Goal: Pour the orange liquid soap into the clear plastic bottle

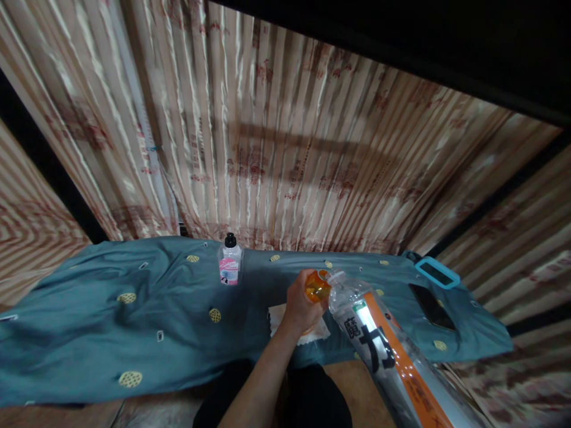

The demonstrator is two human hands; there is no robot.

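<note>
My left hand (300,304) is closed around a small translucent amber container (317,288), perhaps a cup or bottle. A large clear plastic bottle (379,339) with an orange, white and black label slants in from the lower right. Its mouth is right at the amber container's rim; whether they touch I cannot tell. The bottle's lower end runs out of the frame, and my right hand is not in view. Beneath my left hand lies a pale cloth (319,334), partly hidden by the hand and forearm.
A green-blue patterned cover (178,333) spreads over the low surface in front of me. On it stand a clear bottle (230,261) with a black cap and pink label, a dark phone (432,305) and a blue-framed object (437,272). Striped curtains (285,148) hang behind.
</note>
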